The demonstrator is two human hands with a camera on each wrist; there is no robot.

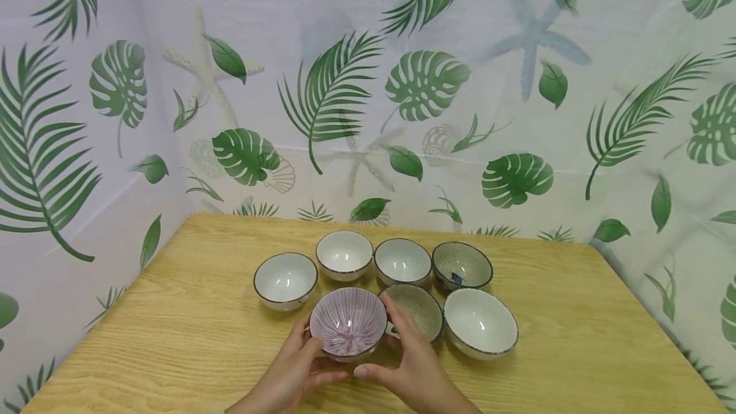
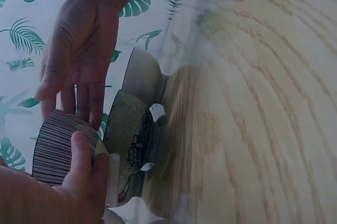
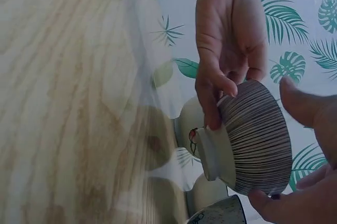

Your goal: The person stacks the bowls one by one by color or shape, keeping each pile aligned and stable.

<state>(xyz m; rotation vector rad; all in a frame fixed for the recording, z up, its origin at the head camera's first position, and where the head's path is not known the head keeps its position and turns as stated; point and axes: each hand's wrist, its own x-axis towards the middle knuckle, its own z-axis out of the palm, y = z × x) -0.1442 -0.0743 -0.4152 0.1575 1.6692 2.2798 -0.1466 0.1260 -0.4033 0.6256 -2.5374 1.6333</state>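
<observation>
A purple-striped bowl (image 1: 347,319) is tilted with its inside toward me, just above the near middle of the table. My left hand (image 1: 293,366) holds its left side, thumb near the rim and fingers against the outside. Beside the bowl's right rim, my right hand (image 1: 416,363) has its fingers extended and its thumb apart from the bowl. The left wrist view shows the right palm (image 2: 84,61) facing the striped outside. In the right wrist view, the bowl's pale foot (image 3: 207,155) shows. A speckled grey bowl (image 1: 422,312) stands behind my right hand, partly hidden by it.
White bowls with dark rims stand at left (image 1: 285,280), behind (image 1: 345,254), and in the back middle (image 1: 402,262). Another speckled bowl (image 1: 462,264) is at back right, with a larger white bowl (image 1: 480,323) before it. Leaf-patterned sheeting (image 1: 431,165) encloses the wooden table (image 1: 172,324).
</observation>
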